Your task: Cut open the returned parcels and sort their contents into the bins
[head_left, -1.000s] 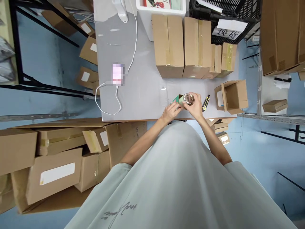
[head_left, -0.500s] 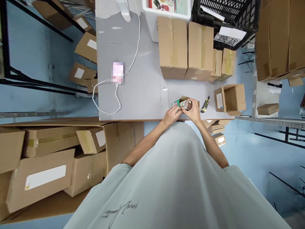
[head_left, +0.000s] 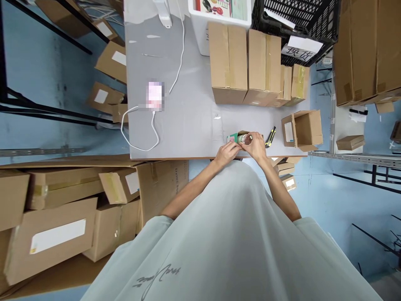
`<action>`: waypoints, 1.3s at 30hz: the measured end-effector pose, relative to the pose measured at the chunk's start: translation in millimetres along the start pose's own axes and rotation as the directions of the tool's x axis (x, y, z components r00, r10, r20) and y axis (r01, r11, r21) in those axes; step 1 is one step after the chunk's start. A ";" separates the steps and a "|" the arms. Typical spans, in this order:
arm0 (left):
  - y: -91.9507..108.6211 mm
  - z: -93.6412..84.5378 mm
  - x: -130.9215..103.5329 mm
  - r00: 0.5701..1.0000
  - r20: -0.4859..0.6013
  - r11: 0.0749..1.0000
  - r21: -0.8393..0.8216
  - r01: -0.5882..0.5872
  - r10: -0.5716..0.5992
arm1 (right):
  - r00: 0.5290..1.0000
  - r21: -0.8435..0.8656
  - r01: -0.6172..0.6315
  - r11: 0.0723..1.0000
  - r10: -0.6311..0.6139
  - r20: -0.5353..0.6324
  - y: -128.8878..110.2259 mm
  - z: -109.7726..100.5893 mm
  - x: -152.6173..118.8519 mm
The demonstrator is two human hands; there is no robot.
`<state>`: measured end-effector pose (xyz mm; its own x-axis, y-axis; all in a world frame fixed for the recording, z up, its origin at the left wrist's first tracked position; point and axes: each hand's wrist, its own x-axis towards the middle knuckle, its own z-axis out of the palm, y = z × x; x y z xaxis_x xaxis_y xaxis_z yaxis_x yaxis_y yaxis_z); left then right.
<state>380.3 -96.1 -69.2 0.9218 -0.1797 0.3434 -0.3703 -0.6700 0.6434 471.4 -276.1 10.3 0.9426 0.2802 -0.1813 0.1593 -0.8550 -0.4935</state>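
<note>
Paper (head_left: 301, 49) reading "换货" fronts a crate (head_left: 324, 25) while left hand (head_left: 226, 154) grips green box (head_left: 232, 138), right hand (head_left: 256, 146) silvery canister (head_left: 245, 139).

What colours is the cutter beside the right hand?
Yellow and black; the cutter shows best in the head view.

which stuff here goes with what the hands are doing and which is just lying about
In hand:
- silver-topped container, in the right hand's grip
- green box, by the left hand

Lying about, seemingly:
- knife, nearby but untouched
- open carton
- black crate
- white bin
</note>
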 end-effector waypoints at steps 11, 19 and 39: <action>-0.2 2.3 -1.8 1.000 -0.026 1.000 0.007 -0.010 0.010 | 0.963 -0.045 0.087 0.995 -0.072 0.261 3.0 -10.4 11.1; 5.1 -0.9 5.0 0.999 -0.032 0.999 0.033 -0.022 0.023 | 0.997 -0.077 0.074 0.994 -0.072 0.035 7.6 -16.0 8.4; 5.8 -12.4 9.8 0.970 0.033 0.965 -0.100 0.244 -0.242 | 0.982 0.488 -0.140 0.862 0.184 -0.042 37.0 -20.3 -17.3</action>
<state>385.8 -92.8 -53.7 0.9872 -0.0357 0.1552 -0.1438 -0.6180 0.7729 466.9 -321.4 12.5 0.9674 0.0995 -0.2329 -0.1382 -0.5634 -0.8145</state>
